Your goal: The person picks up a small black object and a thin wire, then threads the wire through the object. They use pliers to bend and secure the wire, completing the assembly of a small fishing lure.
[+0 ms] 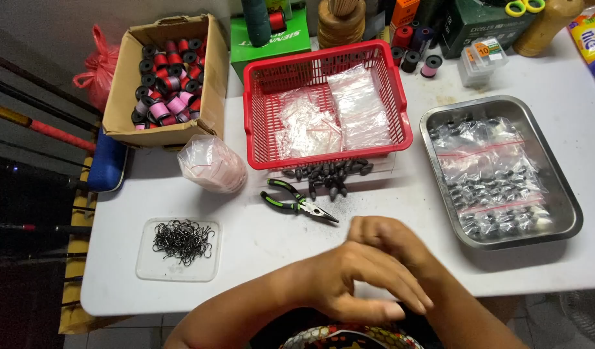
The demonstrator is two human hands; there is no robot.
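White table (pixel 259 252) carries red basket (pixel 271 77), steel tray (pixel 440 123), pliers (pixel 299 201), pile of dark sinkers (pixel 330 174). Left hand (pixel 349 284) overlaps right hand (pixel 388 236) at near edge; fingers loosely curled, grasp not discernible.

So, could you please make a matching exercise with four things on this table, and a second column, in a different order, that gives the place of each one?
Things:
1. pliers
2. fishing hooks
3. thread spools
4. bagged sinkers

Places:
A. in the steel tray on the right
B. in the cardboard box at the far left
C. on the clear square lid at the near left
D. on the table in front of the red basket

Pairs: 1-D, 2-C, 3-B, 4-A
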